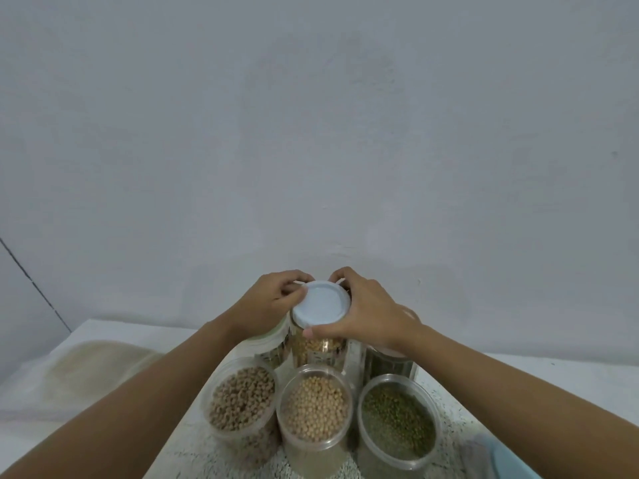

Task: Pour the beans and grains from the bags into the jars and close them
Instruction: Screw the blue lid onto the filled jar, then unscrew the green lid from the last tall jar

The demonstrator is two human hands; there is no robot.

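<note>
Nearest us, three open jars stand in a row on the speckled table (pixel 446 402): the left jar (pixel 242 401) holds brownish round beans, the middle jar (pixel 314 409) pale yellow beans, the right jar (pixel 397 418) small green beans. All three lidless, touching or just beside one another.

Behind them we see a taller back jar (pixel 320 347) with yellowish grains showing through its clear wall. A white lid (pixel 322 302) sits on top of it. Our left hand (pixel 273 300) curls at the lid's left edge, fingertips (pixel 292 288) against the rim. Our right hand (pixel 366 312) wraps the lid's right side, thumb at the near edge, fingers bent over the far edge. Both hands closed onto the lid; we cannot tell if it is fully seated.

Two more jars flank the back jar, mostly hidden under our wrists: one at left (pixel 273 344), one at right with dark contents (pixel 387 366).

A pale crumpled bag (pixel 96 368) lies on the table at far left, blurred. A light blue thing (pixel 508 458) pokes in at bottom right, unclear. Grey wall (pixel 311 133) behind.
</note>
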